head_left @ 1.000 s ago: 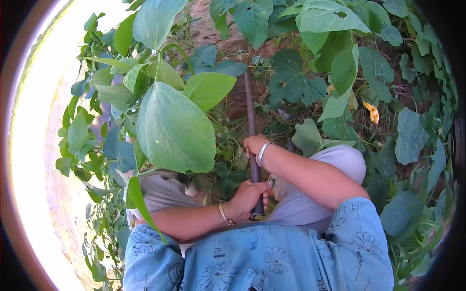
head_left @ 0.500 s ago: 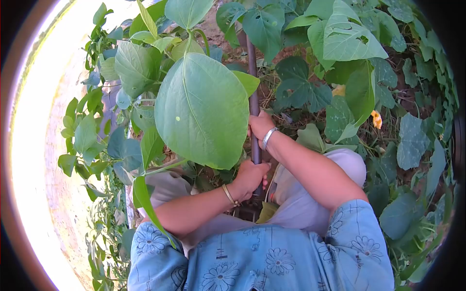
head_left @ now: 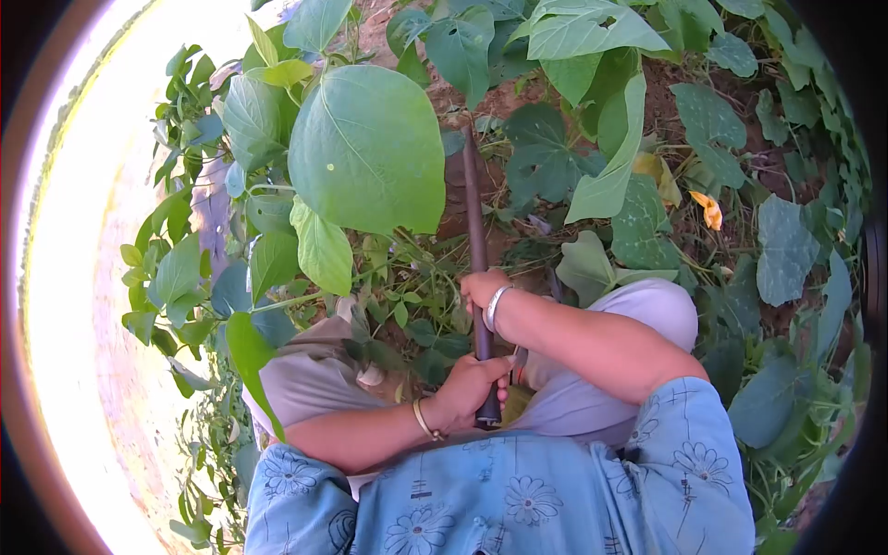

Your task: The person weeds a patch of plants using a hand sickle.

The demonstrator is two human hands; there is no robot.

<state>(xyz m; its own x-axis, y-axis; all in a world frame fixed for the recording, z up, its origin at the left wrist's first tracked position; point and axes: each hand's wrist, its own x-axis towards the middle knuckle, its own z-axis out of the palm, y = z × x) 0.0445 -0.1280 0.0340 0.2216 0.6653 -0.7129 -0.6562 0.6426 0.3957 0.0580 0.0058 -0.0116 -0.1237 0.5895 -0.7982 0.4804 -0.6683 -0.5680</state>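
A dark pole (head_left: 475, 203) runs from the leaves and soil at the top centre down to my lap. My left hand (head_left: 470, 384), with a gold bangle at the wrist, is wrapped round its lower end, close to my body. Just above it my right hand (head_left: 486, 289), wearing a silver bangle, grips the same pole. The pole's far tip lies against the soil near the leaves and cannot be made out. A large green leaf (head_left: 367, 148) hangs left of the pole.
Broad-leaved plants (head_left: 555, 153) crowd the front and right side. An orange blossom (head_left: 708, 211) stands at the right. More leafy stems (head_left: 180, 268) rise at the left beside bright, washed-out ground (head_left: 120, 305). My bent knees (head_left: 647, 314) flank the pole.
Both hands and the pole went up and away from me, then came back down toward my lap, still gripped. The large leaf swung right and then back up and left.
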